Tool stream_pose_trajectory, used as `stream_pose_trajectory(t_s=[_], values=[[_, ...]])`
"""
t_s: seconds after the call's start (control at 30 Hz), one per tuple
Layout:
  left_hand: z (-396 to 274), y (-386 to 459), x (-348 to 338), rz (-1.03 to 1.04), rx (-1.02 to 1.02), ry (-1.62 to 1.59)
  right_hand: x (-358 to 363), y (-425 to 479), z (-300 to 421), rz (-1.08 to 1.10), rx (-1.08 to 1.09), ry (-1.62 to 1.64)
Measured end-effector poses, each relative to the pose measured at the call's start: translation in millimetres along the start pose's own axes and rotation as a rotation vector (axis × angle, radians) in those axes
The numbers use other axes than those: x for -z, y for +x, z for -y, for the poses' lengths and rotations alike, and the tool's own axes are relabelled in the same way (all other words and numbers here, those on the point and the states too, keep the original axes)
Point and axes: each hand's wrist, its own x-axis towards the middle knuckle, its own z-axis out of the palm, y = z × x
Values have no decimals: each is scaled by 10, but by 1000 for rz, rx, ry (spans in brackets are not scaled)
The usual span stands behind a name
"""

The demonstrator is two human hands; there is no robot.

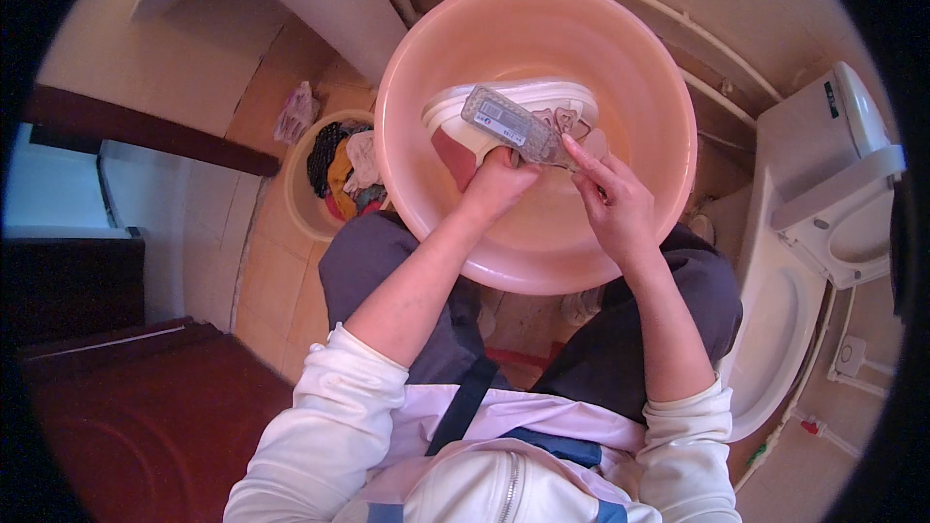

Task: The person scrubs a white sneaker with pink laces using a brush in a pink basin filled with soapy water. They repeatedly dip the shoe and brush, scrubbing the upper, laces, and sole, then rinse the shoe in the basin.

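Observation:
A white sneaker (452, 115) with a dusty-red heel patch and pinkish laces lies on its side in a large pink plastic basin (534, 22). My left hand (501, 180) grips the shoe at its opening. From my right hand (616, 202) extends a translucent grey scrub brush (500, 120), its labelled back turned up and its index finger laid along the handle. The brush crosses over the shoe near the laces. Its bristles are hidden underneath, so I cannot tell whether they touch the shoe. The basin sits between my knees.
A smaller basin (296, 196) of mixed clothes stands on the tiled floor at left, beside a crumpled plastic bag (296, 112). To the right is a white toilet (835, 221) with its seat up. Pipes (654, 3) run along the wall behind the large basin.

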Motion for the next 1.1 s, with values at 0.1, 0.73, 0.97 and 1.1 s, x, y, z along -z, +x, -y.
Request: stream_pose_trajectory(t_s=[0.1,0.73,0.97,1.1], values=[[14,9,13,-3,5,-259,-7,31,-114,-39,-51,-86],[-120,81,101,34,59,-1068,173,8,-257,-129,-321,-413],[-73,13,33,-43,15,-805,166,71,-266,-74,-438,-478],[-16,38,-1,-31,21,-501,-8,-37,-174,-78,-170,-152]])
